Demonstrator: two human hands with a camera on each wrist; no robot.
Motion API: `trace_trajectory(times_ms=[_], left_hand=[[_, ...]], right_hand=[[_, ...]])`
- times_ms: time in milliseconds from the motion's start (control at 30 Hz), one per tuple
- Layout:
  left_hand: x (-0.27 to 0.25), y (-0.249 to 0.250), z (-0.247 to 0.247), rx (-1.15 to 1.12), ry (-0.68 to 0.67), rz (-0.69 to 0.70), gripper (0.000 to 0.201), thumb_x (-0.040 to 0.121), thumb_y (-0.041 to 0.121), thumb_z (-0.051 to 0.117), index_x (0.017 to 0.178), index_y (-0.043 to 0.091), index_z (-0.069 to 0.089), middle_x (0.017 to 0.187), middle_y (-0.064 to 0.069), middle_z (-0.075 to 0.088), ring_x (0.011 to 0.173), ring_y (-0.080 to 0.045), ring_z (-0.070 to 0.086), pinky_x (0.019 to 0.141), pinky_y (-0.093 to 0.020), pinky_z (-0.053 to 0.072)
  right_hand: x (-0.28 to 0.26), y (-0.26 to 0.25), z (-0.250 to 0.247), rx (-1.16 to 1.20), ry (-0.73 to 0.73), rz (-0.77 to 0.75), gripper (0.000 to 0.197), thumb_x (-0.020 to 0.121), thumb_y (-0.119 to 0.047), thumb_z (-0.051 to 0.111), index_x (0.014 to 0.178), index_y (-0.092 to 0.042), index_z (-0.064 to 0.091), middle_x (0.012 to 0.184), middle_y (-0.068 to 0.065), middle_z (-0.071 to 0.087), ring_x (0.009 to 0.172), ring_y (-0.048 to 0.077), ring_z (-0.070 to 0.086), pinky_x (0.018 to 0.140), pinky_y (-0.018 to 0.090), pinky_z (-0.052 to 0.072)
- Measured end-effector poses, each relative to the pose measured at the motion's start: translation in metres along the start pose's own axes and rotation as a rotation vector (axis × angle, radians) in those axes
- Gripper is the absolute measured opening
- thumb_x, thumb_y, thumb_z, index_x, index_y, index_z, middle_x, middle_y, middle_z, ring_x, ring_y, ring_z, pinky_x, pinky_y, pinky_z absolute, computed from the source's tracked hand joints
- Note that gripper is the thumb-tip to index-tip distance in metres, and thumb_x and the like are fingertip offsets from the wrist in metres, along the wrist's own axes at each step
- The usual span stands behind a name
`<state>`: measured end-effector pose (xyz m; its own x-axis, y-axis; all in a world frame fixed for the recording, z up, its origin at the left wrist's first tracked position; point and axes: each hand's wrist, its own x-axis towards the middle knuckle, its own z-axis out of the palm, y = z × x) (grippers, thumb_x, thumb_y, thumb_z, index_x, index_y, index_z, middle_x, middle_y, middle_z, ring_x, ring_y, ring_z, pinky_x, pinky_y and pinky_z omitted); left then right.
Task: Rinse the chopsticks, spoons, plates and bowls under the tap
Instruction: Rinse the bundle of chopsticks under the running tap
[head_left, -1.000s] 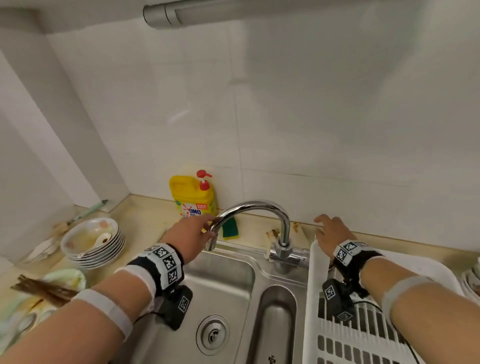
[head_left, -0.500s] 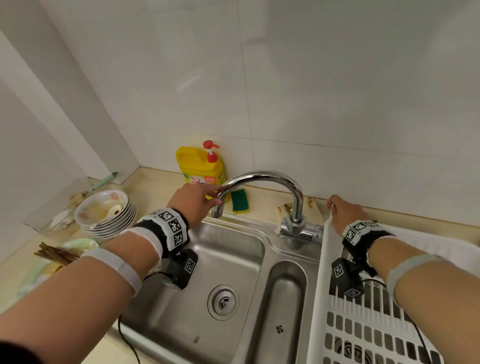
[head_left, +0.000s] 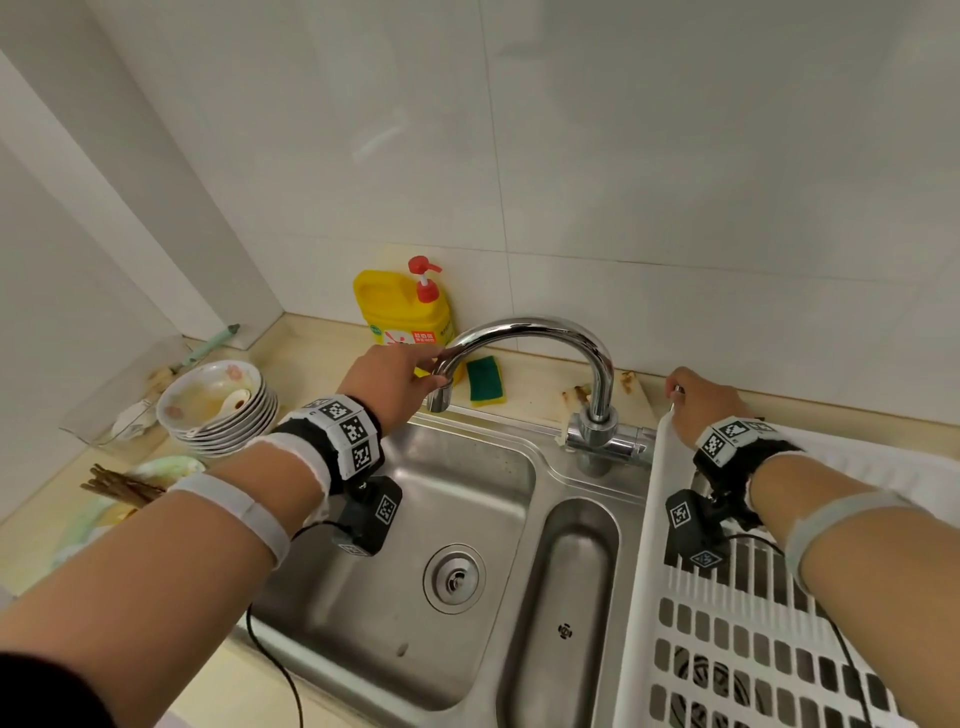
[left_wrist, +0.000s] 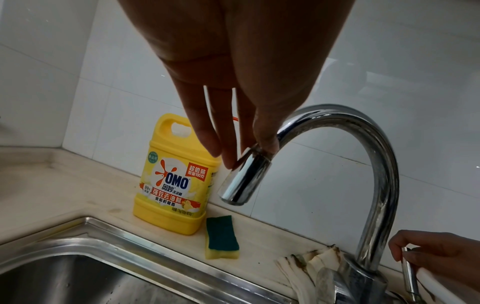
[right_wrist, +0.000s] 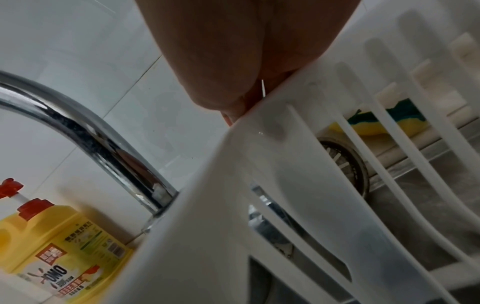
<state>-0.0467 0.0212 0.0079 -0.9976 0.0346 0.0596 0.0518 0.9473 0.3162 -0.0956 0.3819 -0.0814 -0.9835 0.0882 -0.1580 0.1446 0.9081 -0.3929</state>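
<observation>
My left hand (head_left: 434, 374) pinches the end of the chrome tap spout (head_left: 530, 327) between thumb and fingers (left_wrist: 228, 158), over the left basin. No water runs from the spout (left_wrist: 244, 179). My right hand (head_left: 675, 389) reaches over the white rack's rim, and its fingers (left_wrist: 400, 257) curl round the thin tap lever (left_wrist: 409, 271). A stack of dirty bowls (head_left: 218, 410) with a white spoon (head_left: 234, 402) in the top one stands on the counter at left. In front of it, brown chopsticks (head_left: 122, 486) lie on a green plate (head_left: 166, 465).
The steel sink (head_left: 363, 623) has a drain in the left basin and a narrow middle trough. A white slotted rack (head_left: 727, 623) covers the right basin. A yellow detergent bottle (head_left: 400, 312) and a green-yellow sponge (head_left: 485, 382) stand behind the tap by the tiled wall.
The view has tipped down toward the sink. My left hand stays at the spout's end. My right hand has drawn in from lying flat and now curls at the lever.
</observation>
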Motion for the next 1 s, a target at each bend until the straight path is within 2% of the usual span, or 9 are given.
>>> trace_trajectory(times_ms=[100,233,533,633,767,1000], left_hand=[[-0.0018,-0.001,0.0004,0.006,0.004,0.004,0.032,0.098,0.031,0.064,0.13,0.035,0.067,0.116,0.008,0.074,0.097,-0.02,0.067,0.083,-0.028,0.043],[-0.0035,-0.0011,0.0018,0.006,0.01,-0.002,0.03,0.098,0.032,0.064,0.128,0.035,0.068,0.114,0.008,0.074,0.096,-0.02,0.067,0.084,-0.029,0.045],[-0.0047,-0.0021,0.0036,-0.007,0.011,-0.027,0.031,0.098,0.034,0.064,0.128,0.039,0.067,0.112,0.011,0.074,0.092,-0.016,0.067,0.083,-0.029,0.047],[-0.0042,-0.0027,0.0038,-0.011,0.007,-0.029,0.031,0.098,0.034,0.064,0.128,0.039,0.067,0.112,0.012,0.074,0.09,-0.015,0.067,0.082,-0.027,0.045],[-0.0037,-0.003,0.0036,-0.01,0.003,-0.038,0.031,0.097,0.034,0.065,0.128,0.039,0.067,0.113,0.012,0.074,0.09,-0.015,0.066,0.084,-0.029,0.047],[-0.0048,-0.0032,0.004,-0.024,0.007,-0.046,0.031,0.097,0.035,0.065,0.128,0.039,0.067,0.112,0.012,0.074,0.09,-0.014,0.067,0.086,-0.03,0.049]], right_hand=[[-0.0009,-0.0008,-0.0015,0.005,-0.014,0.009,0.017,0.104,-0.011,0.038,0.11,-0.019,0.051,0.08,0.006,0.056,0.071,0.024,0.055,0.067,0.034,0.05],[-0.0024,-0.0034,-0.004,-0.007,-0.029,0.017,0.017,0.105,-0.01,0.037,0.11,-0.017,0.051,0.079,0.006,0.054,0.067,0.021,0.052,0.072,0.037,0.053],[-0.0041,-0.0042,-0.0069,-0.037,-0.067,0.024,0.022,0.1,-0.001,0.038,0.11,-0.017,0.049,0.078,0.006,0.053,0.065,0.02,0.051,0.07,0.038,0.053],[-0.0039,-0.0041,-0.0073,-0.036,-0.075,0.02,0.023,0.099,-0.001,0.04,0.111,-0.017,0.049,0.08,0.005,0.054,0.067,0.02,0.051,0.073,0.039,0.054],[-0.0025,-0.0042,-0.0073,-0.036,-0.081,0.024,0.023,0.097,0.0,0.041,0.109,-0.017,0.049,0.082,0.006,0.055,0.069,0.02,0.052,0.069,0.035,0.051],[-0.001,-0.0052,-0.006,-0.046,-0.079,0.037,0.021,0.098,-0.002,0.043,0.11,-0.018,0.048,0.083,0.006,0.055,0.07,0.02,0.052,0.069,0.035,0.05]])
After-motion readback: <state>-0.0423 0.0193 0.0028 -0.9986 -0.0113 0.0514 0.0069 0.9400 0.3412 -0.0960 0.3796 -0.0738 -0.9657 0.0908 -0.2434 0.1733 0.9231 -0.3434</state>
